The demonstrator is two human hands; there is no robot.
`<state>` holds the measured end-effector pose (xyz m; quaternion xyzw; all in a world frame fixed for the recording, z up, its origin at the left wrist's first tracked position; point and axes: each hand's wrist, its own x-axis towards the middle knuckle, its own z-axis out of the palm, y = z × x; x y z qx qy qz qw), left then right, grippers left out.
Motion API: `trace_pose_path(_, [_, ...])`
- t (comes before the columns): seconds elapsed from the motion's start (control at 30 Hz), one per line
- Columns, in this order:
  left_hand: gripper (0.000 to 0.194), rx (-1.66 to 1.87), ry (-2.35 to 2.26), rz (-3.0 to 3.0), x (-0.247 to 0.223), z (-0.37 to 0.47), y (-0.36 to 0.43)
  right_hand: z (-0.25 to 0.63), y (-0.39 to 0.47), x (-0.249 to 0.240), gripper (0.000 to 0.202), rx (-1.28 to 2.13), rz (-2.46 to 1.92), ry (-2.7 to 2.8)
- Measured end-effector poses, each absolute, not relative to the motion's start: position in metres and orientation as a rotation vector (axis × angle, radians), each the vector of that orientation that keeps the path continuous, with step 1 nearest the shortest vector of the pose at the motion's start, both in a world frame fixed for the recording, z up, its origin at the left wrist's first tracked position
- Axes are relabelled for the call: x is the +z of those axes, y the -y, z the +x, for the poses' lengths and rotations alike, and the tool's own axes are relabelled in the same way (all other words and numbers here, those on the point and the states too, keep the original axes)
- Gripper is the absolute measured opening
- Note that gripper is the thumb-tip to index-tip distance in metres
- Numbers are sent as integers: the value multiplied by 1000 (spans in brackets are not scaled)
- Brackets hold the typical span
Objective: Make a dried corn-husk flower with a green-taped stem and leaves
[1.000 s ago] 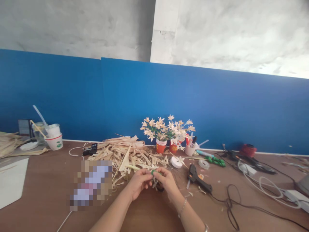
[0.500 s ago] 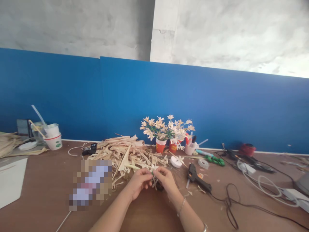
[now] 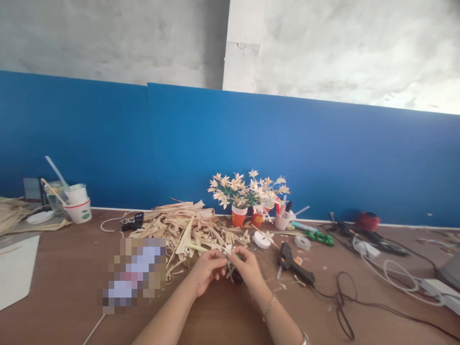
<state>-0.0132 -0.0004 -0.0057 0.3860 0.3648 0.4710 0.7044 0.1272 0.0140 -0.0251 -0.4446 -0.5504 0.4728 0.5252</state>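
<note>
My left hand (image 3: 208,270) and my right hand (image 3: 247,268) meet above the table, thumbs and fingertips pinched together. Between them is a small pale flower (image 3: 227,249) with a bit of green below it; both hands seem to hold this flower. Its lower part is hidden by the fingers. Just behind and to the left lies a heap of dry husk strips (image 3: 190,223). Similar pale flowers (image 3: 237,184) on green stems stand in red paper cups (image 3: 238,217) against the blue partition.
A black glue gun (image 3: 294,266) with its cable lies at the right, near a white tape roll (image 3: 261,240) and green coils (image 3: 319,237). White cables (image 3: 391,278) are further right. A blurred-out object (image 3: 134,275) and a paper cup (image 3: 79,211) are at left.
The pale flower shows a little more above the fingertips. Both hands keep their pinch in nearly the same place.
</note>
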Motion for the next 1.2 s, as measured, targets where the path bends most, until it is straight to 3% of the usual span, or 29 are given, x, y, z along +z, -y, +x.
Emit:
trace_pose_path(0.13, [24, 1078, -780, 806, -6, -14, -1, 129, -12, -19, 34, 1050, -1076, 1354])
trace_pose_path(0.37, [27, 1143, -835, 791, -9, -13, -3, 130, -3, -7, 17, 488, -1162, 1357])
trace_pose_path(1.2, [32, 1139, -995, 1022, -9, 0, 0, 113, 5, -8, 19, 586, -1243, 1312])
